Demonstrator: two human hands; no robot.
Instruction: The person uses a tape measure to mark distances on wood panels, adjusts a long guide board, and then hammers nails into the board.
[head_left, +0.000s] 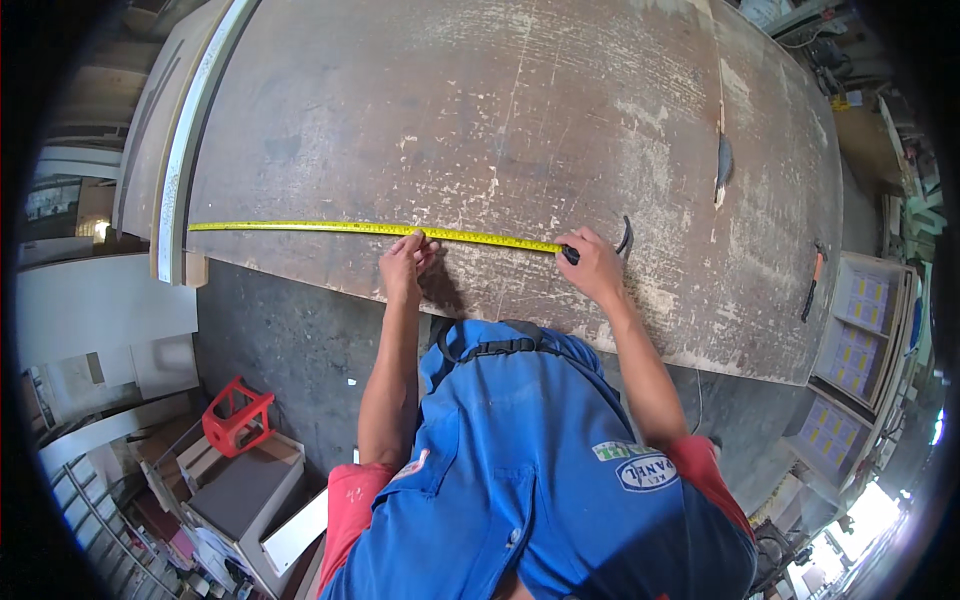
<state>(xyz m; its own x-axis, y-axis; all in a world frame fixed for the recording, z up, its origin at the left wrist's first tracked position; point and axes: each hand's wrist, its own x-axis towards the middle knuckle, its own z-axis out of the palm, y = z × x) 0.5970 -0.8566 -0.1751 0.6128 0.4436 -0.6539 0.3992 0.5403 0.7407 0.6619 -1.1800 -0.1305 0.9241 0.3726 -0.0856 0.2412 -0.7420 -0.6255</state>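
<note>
A yellow tape measure point(490, 238) lies pulled out across the worn brown wooden tabletop point(350, 130). Its far-left end reaches a long pale straight bar point(190, 140) at the table's left side. My right hand point(597, 268) is closed around the dark tape case, mostly hidden in the palm, and a black strap point(627, 236) curves up beside it. Midway along the blade, my left hand point(408, 262) pinches its near edge between thumb and fingers.
An orange-and-black cutter-like tool point(816, 275) lies near the table's right edge. At right stands a rack with patterned panels point(855, 350). A red plastic stool point(238, 418) sits upon boxes at lower left, near white boards point(105, 310). A gouge point(723, 165) marks the tabletop.
</note>
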